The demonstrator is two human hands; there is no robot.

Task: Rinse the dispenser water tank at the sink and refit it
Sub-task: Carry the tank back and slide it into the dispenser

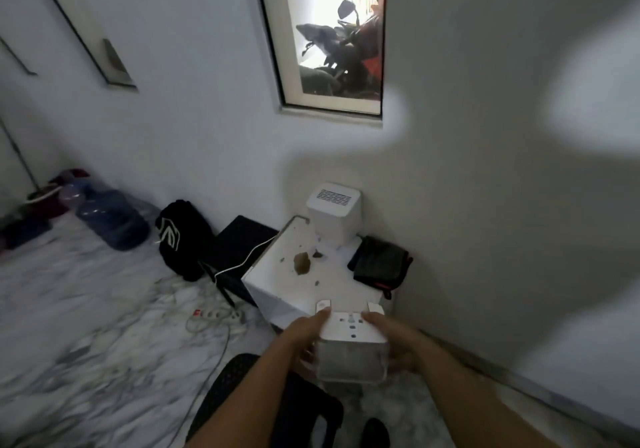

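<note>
I hold the water tank [351,354], a clear box with a white lid, in front of me at the near edge of a small white table [277,274]. My left hand [308,340] grips its left side and my right hand [394,343] grips its right side, thumbs resting on the lid. The white dispenser body [334,210] stands at the table's far end against the wall, with a vent grille on top. Brown stains mark the tabletop between the tank and the dispenser.
A dark folded cloth [381,262] lies on the table's right side. On the marble floor to the left lie a power strip with cables [214,316], a black bag [183,240] and a blue water jug [110,219]. A window [332,35] is above.
</note>
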